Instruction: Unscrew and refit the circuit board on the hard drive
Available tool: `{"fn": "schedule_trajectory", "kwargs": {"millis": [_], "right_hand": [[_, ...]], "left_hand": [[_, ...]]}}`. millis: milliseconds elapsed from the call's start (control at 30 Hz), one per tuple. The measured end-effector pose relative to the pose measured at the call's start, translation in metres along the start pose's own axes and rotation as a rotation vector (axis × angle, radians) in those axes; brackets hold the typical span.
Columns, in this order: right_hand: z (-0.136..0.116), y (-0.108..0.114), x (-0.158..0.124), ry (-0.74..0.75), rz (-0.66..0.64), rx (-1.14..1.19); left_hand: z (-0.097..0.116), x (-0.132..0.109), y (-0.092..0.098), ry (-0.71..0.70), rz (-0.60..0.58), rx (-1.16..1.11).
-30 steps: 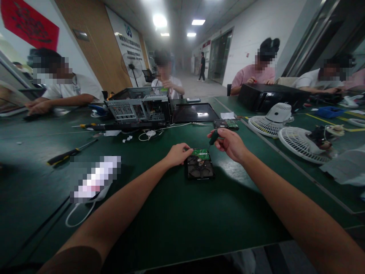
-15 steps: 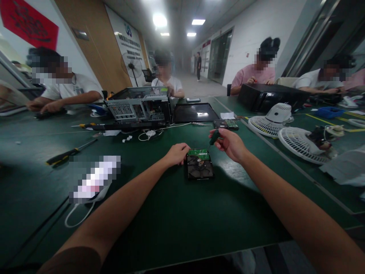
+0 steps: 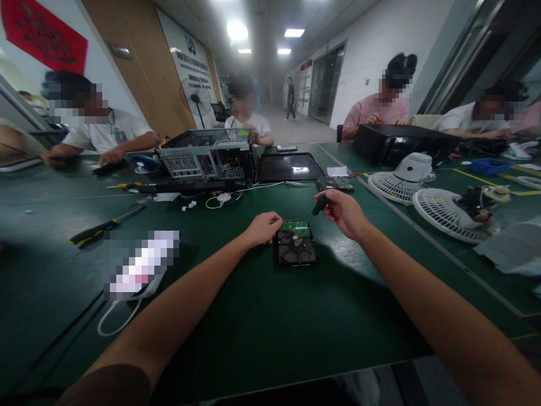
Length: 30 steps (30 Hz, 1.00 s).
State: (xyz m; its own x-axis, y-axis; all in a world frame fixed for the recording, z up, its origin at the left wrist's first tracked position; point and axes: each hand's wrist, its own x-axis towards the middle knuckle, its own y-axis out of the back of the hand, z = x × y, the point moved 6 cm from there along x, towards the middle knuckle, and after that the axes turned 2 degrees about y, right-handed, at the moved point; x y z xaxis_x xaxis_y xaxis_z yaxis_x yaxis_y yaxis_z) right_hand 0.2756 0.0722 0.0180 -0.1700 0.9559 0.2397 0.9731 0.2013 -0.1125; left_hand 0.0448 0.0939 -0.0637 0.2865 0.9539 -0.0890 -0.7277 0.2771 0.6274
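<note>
A hard drive (image 3: 296,248) with a green circuit board along its far end lies flat on the green table (image 3: 270,327). My left hand (image 3: 265,228) grips the drive's far left corner, thumb and fingers closed on its edge. In my right hand (image 3: 342,213) is a small screwdriver with a dark green handle (image 3: 320,204), held between thumb and fingers. Its thin shaft slants down to the drive's far right corner; whether the tip touches a screw is too small to tell.
Beyond the drive stand an opened computer case (image 3: 207,160), a black panel (image 3: 289,167) and a second drive (image 3: 335,184). White fan parts (image 3: 401,177) lie at right. At left are a yellow-black screwdriver (image 3: 105,225) and a blurred-out phone (image 3: 141,265). Several people sit around the table.
My right hand and the screwdriver have shifted slightly right, and the handle leans over more. My left hand and the drive stay put. At far left, a co-worker's hands have moved apart.
</note>
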Motion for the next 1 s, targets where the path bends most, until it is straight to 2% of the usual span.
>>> {"fn": "schedule_trajectory", "kwargs": {"millis": [267,600,867,1000], "right_hand": [[-0.001,0.005,0.001,0.027,0.016,-0.061],[-0.002,-0.004,-0.004,-0.042,-0.076,-0.013],[-0.004,-0.012,-0.006,-0.109,-0.143,0.082],[-0.001,-0.012,-0.006,-0.144,-0.124,0.163]], "left_hand": [[0.001,-0.001,0.0,0.008,-0.009,0.007],[0.0,0.0,0.0,-0.025,-0.004,0.012],[0.001,-0.001,0.0,-0.028,-0.006,0.013],[0.002,-0.001,0.0,-0.031,0.0,0.023]]}}
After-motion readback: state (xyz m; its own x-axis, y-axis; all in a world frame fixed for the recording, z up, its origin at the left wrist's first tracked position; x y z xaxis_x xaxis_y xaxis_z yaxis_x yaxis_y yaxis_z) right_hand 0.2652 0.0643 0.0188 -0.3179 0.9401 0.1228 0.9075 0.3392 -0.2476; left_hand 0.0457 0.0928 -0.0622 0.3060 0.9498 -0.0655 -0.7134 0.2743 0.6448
